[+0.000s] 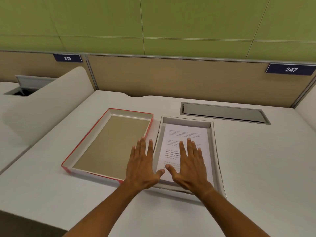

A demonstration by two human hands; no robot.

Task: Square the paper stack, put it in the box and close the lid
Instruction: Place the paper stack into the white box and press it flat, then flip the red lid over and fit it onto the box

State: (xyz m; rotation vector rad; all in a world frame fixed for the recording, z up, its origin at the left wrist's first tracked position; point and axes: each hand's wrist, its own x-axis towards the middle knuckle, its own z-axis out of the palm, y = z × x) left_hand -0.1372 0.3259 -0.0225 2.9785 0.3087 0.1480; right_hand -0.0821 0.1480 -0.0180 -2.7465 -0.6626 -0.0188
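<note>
Both grips are spread flat, palms down, holding nothing. Right hand point(189, 165) lies over the near half of the paper stack point(185, 134), fingers fanned toward the printed text; whether the palm presses the sheets or floats just above cannot be told. Left hand point(142, 165) sits over the box's left wall, thumb reaching across onto the paper's near-left corner, fingers over the gap beside the lid.

Paper stack is already inside the box point(216, 151), edges roughly parallel to the walls, top sheet flat. Lid point(109, 142) lies just left of the box, upside down, brown inner face up, red outer rim showing, nearly touching the box at its far corner.

Judgement: the step in hand is settling the stack; closing remains. To do it well, smooth lightly so sheets don't slide or buckle, check no corner rides up a wall, then take the lid by its two long sides, flip it, and lower it level so all four walls sleeve over together.

Surface point(256, 168) is a pale desk, otherwise bare near the work. Closed cable hatch point(224, 112) behind the box. Tan partition with number plates 246 point(67, 58) and 247 point(291, 69); green wall above. Neighbouring desk at left has an open hatch point(25, 86).
</note>
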